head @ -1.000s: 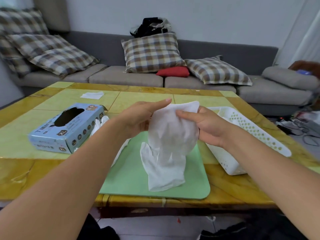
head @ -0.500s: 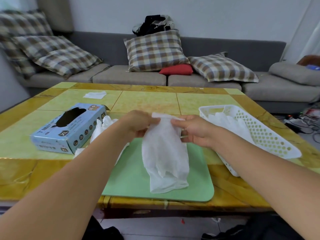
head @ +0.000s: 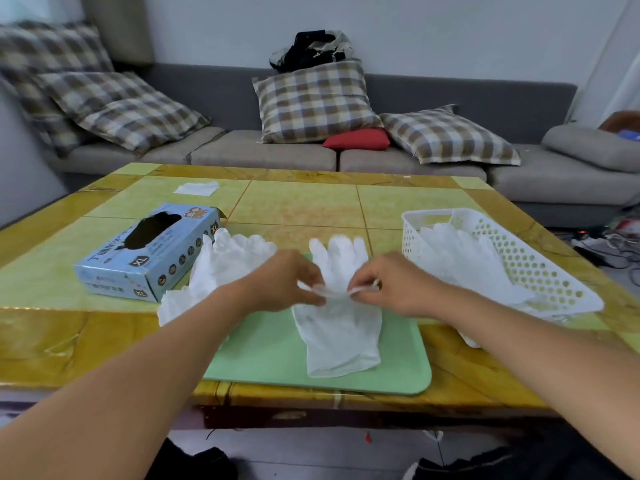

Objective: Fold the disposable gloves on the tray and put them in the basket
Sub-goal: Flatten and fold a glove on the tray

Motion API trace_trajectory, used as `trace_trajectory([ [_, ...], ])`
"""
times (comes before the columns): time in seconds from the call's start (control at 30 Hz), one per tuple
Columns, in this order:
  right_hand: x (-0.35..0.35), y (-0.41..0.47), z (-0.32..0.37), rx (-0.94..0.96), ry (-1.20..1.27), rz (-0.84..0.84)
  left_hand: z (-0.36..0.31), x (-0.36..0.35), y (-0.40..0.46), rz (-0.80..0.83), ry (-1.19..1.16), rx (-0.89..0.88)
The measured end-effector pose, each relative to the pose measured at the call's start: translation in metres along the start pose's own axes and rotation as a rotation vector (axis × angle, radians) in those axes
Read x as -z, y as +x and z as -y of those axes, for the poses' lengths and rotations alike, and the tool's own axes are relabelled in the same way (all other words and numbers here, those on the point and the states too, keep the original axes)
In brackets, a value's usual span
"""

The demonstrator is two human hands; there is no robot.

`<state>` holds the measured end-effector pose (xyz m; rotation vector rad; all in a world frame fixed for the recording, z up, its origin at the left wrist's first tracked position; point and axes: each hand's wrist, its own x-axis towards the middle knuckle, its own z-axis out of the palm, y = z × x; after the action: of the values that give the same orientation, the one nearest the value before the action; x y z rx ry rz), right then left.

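Observation:
A white disposable glove [head: 341, 327] lies flat on the green tray [head: 270, 355], fingers pointing away from me. My left hand [head: 287, 282] and my right hand [head: 394, 284] each pinch the glove near its middle, thumbs and forefingers closed on a raised crease. A loose pile of white gloves [head: 221, 268] rests at the tray's left edge, partly behind my left forearm. The white perforated basket [head: 540, 268] stands to the right with several gloves [head: 460, 254] inside.
A blue glove box [head: 149, 251] marked XL lies left of the pile. A folded white piece [head: 195, 188] sits far left on the yellow-green table [head: 304, 206]. A grey sofa with plaid cushions runs behind the table. Cables lie on the floor at the right.
The glove was held up in the air by both hands; it has come down and now lies flat on the tray, with both hands lowered and pinching its middle.

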<state>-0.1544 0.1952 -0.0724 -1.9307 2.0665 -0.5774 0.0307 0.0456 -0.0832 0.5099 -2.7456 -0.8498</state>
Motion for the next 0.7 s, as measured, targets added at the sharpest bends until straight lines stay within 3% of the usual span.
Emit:
trace_trajectory([
  [0.07,-0.008,-0.005,-0.002,-0.004,-0.014,0.076,0.005,-0.009,-0.002,0.070,0.064,-0.003],
  [0.33,0.004,-0.010,0.001,0.022,0.076,0.111,-0.020,0.002,0.002,0.106,0.120,-0.118],
  [0.7,-0.005,-0.022,0.007,0.040,0.039,0.444,-0.040,-0.006,-0.015,0.446,0.223,-0.056],
])
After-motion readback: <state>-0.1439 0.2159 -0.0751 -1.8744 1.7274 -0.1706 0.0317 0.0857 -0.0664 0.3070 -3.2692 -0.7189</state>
